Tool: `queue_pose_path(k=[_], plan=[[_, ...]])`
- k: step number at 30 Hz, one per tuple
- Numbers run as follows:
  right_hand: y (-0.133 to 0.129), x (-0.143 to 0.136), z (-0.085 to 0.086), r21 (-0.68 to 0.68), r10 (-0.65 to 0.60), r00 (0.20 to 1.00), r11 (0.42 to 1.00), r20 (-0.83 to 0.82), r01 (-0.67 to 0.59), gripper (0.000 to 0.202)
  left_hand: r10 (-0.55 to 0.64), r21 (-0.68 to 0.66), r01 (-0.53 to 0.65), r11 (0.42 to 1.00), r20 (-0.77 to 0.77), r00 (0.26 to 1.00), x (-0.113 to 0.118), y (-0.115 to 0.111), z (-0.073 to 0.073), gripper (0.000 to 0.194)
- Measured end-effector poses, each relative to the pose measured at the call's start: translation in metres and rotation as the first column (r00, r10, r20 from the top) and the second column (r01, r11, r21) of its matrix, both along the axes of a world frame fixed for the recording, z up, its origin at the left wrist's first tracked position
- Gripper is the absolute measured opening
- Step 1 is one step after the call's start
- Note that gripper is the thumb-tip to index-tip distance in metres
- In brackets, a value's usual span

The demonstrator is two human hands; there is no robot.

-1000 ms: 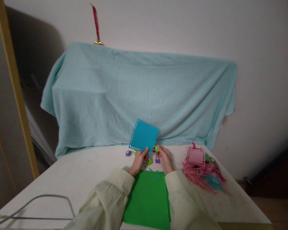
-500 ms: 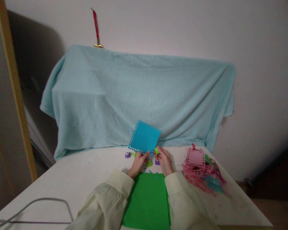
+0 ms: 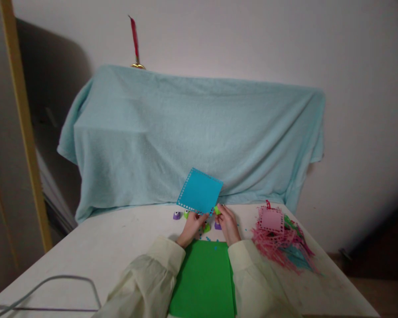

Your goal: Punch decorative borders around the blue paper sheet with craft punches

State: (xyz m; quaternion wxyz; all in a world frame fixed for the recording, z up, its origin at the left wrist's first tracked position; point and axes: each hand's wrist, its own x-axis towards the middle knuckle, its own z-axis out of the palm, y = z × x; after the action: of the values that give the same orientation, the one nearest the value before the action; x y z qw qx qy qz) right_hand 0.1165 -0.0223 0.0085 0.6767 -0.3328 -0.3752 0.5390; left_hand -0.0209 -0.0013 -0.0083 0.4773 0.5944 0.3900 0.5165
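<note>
A blue sheet of paper (image 3: 201,191) with small holes punched along its edges is held up, tilted, over the table. The thumb and fingers of my left hand (image 3: 193,226) pinch its lower edge. My right hand (image 3: 227,223) is closed on a small green craft punch (image 3: 217,210) at the sheet's lower right corner. Around my hands stand more small punches: a purple one (image 3: 177,215), a green one (image 3: 186,213), another green one (image 3: 206,227) and a purple one (image 3: 218,225), partly hidden by my fingers.
Green paper (image 3: 202,278) lies between my forearms, with blue punched bits (image 3: 215,248) near its top edge. To the right, a punched pink sheet (image 3: 271,220) rests on shredded paper (image 3: 278,247). A grey wire frame (image 3: 69,277) sits at left; a light-blue blanket (image 3: 199,128) hangs behind.
Both hands stay nearly in place, with the blue sheet and green punch shifted only very slightly. The whole view has moved a little.
</note>
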Motion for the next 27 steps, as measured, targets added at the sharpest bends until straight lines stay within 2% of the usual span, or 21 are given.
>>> queue_pose_path(k=[9,17,27], plan=[[-0.0015,-0.0011,0.0031,-0.009,-0.021,0.999,1.0,0.028,0.022,0.026,0.056,-0.009,-0.055,0.998,0.054,0.997,0.0,-0.006,0.0042,0.028],[-0.0006,-0.0004,0.0013,0.026,0.001,1.0,1.0,0.015,-0.001,0.024,0.131,0.043,-0.135,0.99,0.095,0.987,-0.0003,-0.0059,0.0054,0.037],[-0.0013,-0.0012,0.0032,0.003,0.004,1.0,1.0,0.003,-0.004,0.024,0.138,-0.021,-0.137,0.99,0.097,0.986,0.0005,-0.0055,0.0049,0.043]])
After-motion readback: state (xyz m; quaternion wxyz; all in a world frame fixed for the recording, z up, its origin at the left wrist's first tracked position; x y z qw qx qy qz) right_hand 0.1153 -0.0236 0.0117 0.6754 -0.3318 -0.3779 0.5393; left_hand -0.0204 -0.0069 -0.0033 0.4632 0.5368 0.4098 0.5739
